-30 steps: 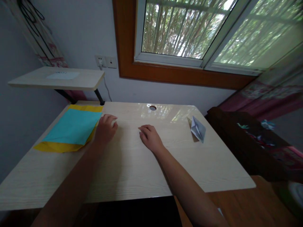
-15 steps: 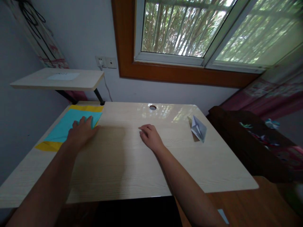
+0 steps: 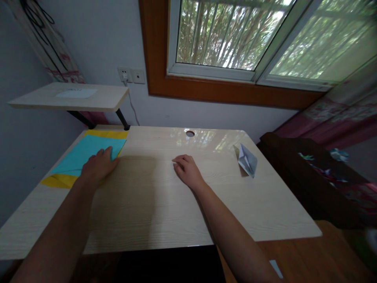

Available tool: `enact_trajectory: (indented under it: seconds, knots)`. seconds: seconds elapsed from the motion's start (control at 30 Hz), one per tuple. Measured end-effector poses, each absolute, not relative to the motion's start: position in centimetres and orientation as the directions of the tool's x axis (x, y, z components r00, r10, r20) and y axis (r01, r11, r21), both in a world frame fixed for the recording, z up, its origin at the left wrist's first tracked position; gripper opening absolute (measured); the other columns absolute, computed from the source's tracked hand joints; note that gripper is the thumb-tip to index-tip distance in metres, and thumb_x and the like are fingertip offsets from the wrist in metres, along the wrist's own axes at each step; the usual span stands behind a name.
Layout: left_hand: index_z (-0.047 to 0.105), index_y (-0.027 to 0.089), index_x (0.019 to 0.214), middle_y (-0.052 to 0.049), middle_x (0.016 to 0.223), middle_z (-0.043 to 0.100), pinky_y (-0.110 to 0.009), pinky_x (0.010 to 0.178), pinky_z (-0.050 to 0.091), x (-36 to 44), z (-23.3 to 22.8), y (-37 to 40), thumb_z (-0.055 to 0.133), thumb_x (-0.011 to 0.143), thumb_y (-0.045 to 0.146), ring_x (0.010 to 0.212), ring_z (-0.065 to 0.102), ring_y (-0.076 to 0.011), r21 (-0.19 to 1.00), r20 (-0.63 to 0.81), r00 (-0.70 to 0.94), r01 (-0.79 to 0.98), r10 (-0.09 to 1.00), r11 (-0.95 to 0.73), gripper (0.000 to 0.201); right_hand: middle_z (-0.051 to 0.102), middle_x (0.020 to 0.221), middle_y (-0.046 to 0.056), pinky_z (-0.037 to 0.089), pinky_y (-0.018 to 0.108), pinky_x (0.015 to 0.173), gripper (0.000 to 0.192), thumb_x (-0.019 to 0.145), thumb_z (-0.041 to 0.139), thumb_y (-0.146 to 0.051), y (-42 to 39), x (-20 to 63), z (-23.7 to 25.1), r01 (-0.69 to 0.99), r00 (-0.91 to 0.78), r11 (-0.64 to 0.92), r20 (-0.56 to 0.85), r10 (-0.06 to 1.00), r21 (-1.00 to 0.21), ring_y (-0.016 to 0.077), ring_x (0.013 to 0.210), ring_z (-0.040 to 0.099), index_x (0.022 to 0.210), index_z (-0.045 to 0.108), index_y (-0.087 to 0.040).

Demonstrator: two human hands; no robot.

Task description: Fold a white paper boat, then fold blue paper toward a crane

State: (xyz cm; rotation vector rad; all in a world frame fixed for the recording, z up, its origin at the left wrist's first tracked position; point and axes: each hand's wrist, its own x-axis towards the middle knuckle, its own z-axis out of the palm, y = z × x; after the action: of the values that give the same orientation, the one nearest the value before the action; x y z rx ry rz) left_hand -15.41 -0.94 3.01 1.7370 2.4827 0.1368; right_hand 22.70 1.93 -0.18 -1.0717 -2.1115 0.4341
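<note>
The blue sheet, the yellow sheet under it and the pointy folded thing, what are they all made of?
The blue sheet looks like matte paper: thin, with no shine. The yellow sheet seems to be paper too, also dull, though thin card is possible. The folded thing is probably plain pale paper, since sharp creases show on it.

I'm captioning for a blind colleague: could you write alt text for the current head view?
A person's left hand is over a blue sheet, which lies on yellow paper on a pale desk. The right hand, loosely curled, is near the desk's middle. Folded pale paper sits farther right.
</note>
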Motion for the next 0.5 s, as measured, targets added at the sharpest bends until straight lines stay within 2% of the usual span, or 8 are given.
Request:
enact_trajectory:
  seconds: [0.13,0.23,0.33,0.5]
  knots:
    - [0.043,0.016,0.146,-0.022,0.147,0.050,-0.055,0.097,0.047,-15.7,3.8,-0.9,0.047,0.092,0.051,0.126,0.055,-0.0420,0.119,-0.053,-0.338,0.932,0.940,0.342,0.064,0.067,0.106,0.009,0.048,0.042,0.098,0.021,0.093,0.060,-0.020,1.9,22.7,0.0,0.561,-0.398,0.599,0.449,0.800,-0.571,0.0244,0.105,0.058,0.108,0.074,-0.023]
    - [0.048,0.013,0.133,-0.022,0.129,0.062,-0.050,0.087,0.050,-15.8,4.6,-1.0,0.048,0.092,0.051,0.111,0.063,-0.0403,0.110,-0.100,-0.421,0.896,0.902,0.431,0.056,0.067,0.107,0.009,0.047,0.042,0.099,0.021,0.093,0.060,-0.020,1.9,22.8,-0.1,0.560,-0.399,0.604,0.454,0.797,-0.567,0.0243,0.106,0.058,0.108,0.074,-0.022]
    - [0.049,0.016,0.121,-0.017,0.114,0.066,-0.043,0.080,0.050,-16.0,5.1,-1.1,0.051,0.092,0.049,0.098,0.065,-0.0345,0.124,-0.066,-0.465,0.874,0.883,0.470,0.044,0.067,0.107,0.010,0.047,0.042,0.099,0.020,0.093,0.060,-0.020,1.9,22.8,-0.2,0.560,-0.398,0.606,0.458,0.795,-0.565,0.0242,0.106,0.058,0.106,0.075,-0.021]
    - [0.052,0.020,0.094,-0.008,0.094,0.063,-0.035,0.073,0.046,-16.2,5.7,-1.7,0.053,0.089,0.039,0.086,0.061,-0.0265,0.100,-0.015,-0.444,0.891,0.896,0.443,0.020,0.067,0.107,0.010,0.048,0.042,0.099,0.020,0.094,0.059,-0.022,1.9,22.8,-0.3,0.561,-0.399,0.608,0.460,0.793,-0.562,0.0241,0.106,0.059,0.104,0.075,-0.022]
